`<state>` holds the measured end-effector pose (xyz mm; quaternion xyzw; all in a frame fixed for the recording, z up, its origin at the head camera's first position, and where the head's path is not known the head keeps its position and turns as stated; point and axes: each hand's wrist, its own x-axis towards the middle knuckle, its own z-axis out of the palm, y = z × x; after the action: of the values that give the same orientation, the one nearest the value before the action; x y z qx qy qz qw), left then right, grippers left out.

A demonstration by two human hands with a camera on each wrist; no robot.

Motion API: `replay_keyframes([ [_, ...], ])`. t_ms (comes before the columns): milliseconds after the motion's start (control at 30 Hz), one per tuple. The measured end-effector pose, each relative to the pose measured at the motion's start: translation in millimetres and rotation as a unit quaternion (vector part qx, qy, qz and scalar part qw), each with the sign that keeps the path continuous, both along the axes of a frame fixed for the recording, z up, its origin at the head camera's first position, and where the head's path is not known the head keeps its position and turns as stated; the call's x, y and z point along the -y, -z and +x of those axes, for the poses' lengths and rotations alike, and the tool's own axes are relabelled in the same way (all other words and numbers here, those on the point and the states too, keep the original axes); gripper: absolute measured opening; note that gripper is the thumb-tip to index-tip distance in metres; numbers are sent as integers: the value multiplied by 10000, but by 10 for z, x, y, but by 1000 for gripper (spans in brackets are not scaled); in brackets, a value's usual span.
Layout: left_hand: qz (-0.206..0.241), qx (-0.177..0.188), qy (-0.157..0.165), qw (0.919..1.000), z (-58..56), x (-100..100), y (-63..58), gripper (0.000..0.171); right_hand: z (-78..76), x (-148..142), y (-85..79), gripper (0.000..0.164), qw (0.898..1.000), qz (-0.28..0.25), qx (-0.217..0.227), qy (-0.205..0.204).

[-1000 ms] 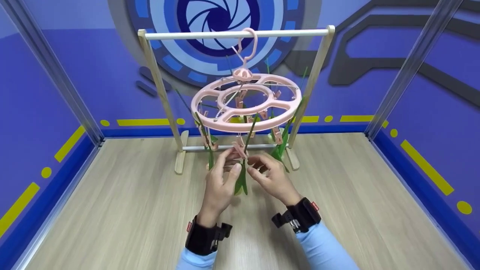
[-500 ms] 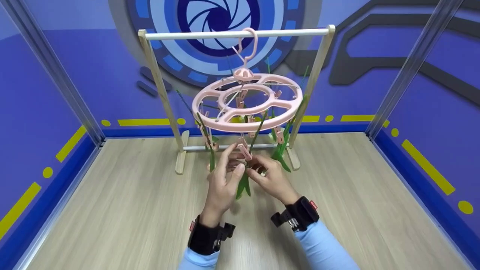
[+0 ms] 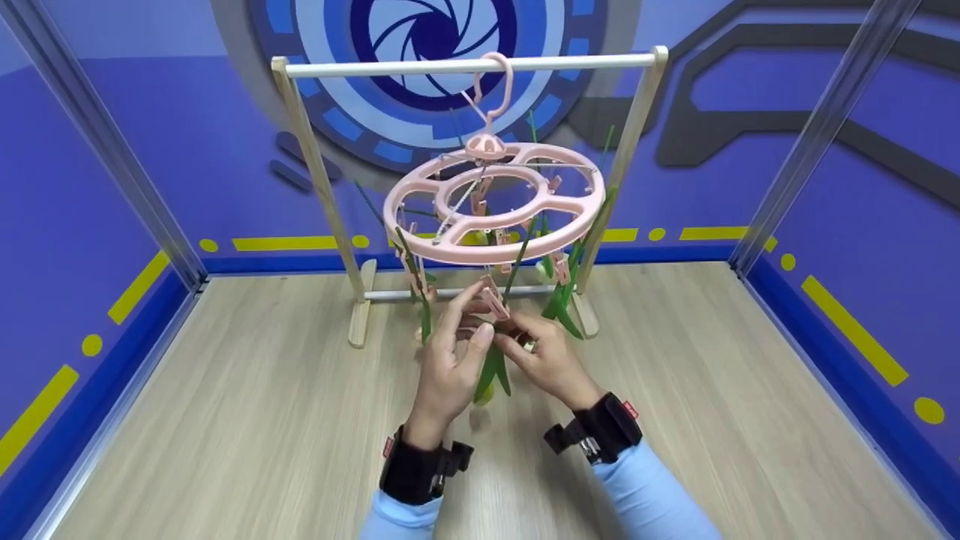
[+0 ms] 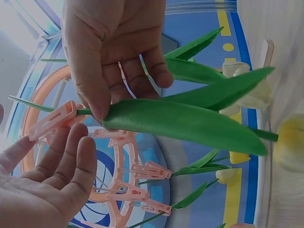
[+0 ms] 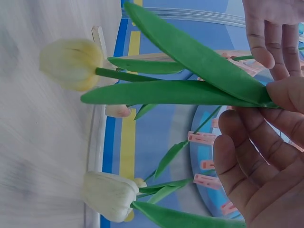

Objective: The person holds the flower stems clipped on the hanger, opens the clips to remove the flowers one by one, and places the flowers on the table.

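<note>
An artificial tulip with green leaves point(image 4: 180, 126) and a pale yellow bloom point(image 5: 71, 64) hangs bloom-down from a pink clothespin point(image 3: 494, 302). Its thin stem point(image 3: 519, 259) sticks up past the clothespin. My right hand point(image 3: 551, 356) pinches the stem between thumb and index finger at the base of the leaves, just below the clothespin. My left hand point(image 3: 450, 375) is at the left of the clothespin, a fingertip touching its upper end and the other fingers relaxed behind it. In the left wrist view the clothespin's legs point(image 4: 53, 121) lie across the stem.
The round pink drying hanger point(image 3: 495, 251) hangs by its hook from a wooden rack's white bar point(image 3: 390, 70). Several more tulips hang around it, one with leaves point(image 3: 559, 307) close right of my right hand. The rack's feet point(image 3: 360, 326) stand on the wooden table.
My right fingers have closed on the tulip's stem. The clothespin and tulip have shifted slightly right and tilted, and my left hand has moved a little right with them.
</note>
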<state>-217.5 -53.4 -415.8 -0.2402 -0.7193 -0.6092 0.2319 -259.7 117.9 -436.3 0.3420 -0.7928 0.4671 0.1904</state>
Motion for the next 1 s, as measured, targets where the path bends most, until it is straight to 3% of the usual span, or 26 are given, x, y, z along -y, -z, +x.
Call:
replay_keyframes([
  [400, 114, -236, -242, 9994, -28, 40, 30, 43, 26, 5, -22, 6, 9991, 141, -395, -44],
  [533, 348, -312, -132, 9988, -45, 51, 28, 40, 40, 17, -36, 5, 9993, 158, -313, -111],
  [833, 958, -452, 487, 9932, -101, 26, 3, 28, 44, 28, -69, 9, 9992, 245, -308, -29],
  [1000, 981, -354, 430, 9936, -107, 11, -2, 27, 27, 22, -64, 8, 9990, 238, -374, -31],
])
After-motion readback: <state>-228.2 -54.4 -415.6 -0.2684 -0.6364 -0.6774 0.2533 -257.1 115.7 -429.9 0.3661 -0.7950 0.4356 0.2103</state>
